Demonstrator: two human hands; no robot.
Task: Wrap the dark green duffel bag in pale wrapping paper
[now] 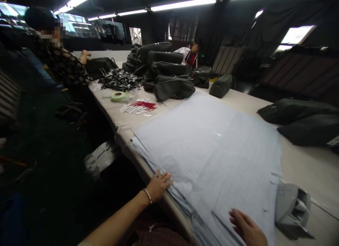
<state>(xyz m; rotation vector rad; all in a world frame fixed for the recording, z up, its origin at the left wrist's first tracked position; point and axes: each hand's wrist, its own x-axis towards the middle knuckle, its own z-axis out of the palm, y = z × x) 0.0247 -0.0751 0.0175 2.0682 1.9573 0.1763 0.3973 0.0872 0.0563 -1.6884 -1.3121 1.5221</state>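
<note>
A large stack of thin, pale, translucent sheets (209,147) lies over the table's near part, its left edge layered and hanging a little over the table edge. My left hand (158,185), with a bracelet at the wrist, rests on that left edge, fingers spread and holding nothing. At the bottom, my right hand (246,226) is over the near end of the sheets, its fingers together and slightly bent; nothing shows in it. Whether it touches the sheets is unclear. A grey tape dispenser or similar grey object (292,209) sits right of the sheets.
Dark bags (173,87) are piled at the back, and more (312,126) lie at the right. White tags with red strings (140,106), a green tape roll (118,95) and black straps (122,80) lie back left. A person (60,58) stands at the left; another is behind the pile.
</note>
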